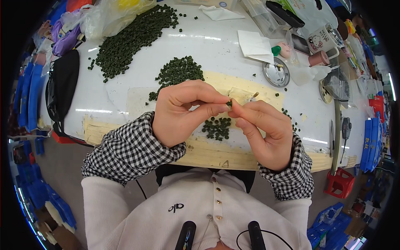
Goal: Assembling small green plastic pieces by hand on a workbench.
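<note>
Dark green piece [229, 103], small and half hidden by fingers: sits at the meeting fingertips of both hands, above the white table [208, 54]. Far left, a black bag [64, 83] at the table's side, with a purple bag [66, 39] just beyond. Next, a clear plastic bag [110, 21] beside a large heap of dark green pieces [137, 43]. Then the left hand [177, 112], in a checked cuff: pinches the piece between thumb and forefinger. Just beyond that hand, a smaller heap [179, 71] of similar pieces. Nearer the body, between the hands, a loose cluster [216, 128] of more. Then the right hand [271, 135], also in a checked cuff: fingers bent, forefinger tip up against the piece, thumb tip slightly lower; impossible to tell whether gripping it too. Farther right, white paper [255, 46] toward the far side, then a round metal dish [276, 73], a pink spool [318, 58] and, at the right end, a screwdriver [346, 129] with a dark handle.
</note>
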Tool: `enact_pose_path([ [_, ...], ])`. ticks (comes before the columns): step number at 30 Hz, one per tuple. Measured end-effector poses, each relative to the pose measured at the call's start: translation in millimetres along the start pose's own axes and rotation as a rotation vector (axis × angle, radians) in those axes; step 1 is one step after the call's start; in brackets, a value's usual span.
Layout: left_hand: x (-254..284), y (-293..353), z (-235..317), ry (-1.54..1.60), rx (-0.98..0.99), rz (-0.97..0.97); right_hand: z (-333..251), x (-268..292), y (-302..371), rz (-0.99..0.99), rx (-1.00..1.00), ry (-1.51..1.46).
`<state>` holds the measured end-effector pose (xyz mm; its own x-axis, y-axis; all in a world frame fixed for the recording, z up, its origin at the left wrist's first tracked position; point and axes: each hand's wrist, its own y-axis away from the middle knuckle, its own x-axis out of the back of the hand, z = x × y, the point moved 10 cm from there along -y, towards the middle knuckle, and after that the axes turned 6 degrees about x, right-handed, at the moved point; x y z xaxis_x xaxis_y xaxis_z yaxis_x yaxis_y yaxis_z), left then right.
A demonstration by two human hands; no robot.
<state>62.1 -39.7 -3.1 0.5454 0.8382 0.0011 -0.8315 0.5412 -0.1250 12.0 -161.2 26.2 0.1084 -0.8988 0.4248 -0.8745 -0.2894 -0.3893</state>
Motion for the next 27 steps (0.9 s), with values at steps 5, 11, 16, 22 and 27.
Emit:
enact_pose_path([
  [5,0.2,-2.6,0.1,0.034,0.041,0.011,-7.5,6.2,-2.7,0.064,0.071,0.112],
  [11,-15.5,-7.5,-5.7,-0.438,0.11,-0.296,-3.8,60.2,9.4,0.386,0.005,0.196],
  [16,-26.2,1.2,-17.9,-0.613,0.071,-0.411,9.9,89.9,21.6,0.403,-0.073,0.373],
  [22,-21.4,-1.2,-13.5,-0.556,0.07,-0.404,42.5,82.2,38.9,0.067,-0.24,0.733],
  [27,35.1,-19.5,7.7,-0.771,-0.064,0.021,54.4,72.1,43.6,-0.009,-0.215,0.832],
])
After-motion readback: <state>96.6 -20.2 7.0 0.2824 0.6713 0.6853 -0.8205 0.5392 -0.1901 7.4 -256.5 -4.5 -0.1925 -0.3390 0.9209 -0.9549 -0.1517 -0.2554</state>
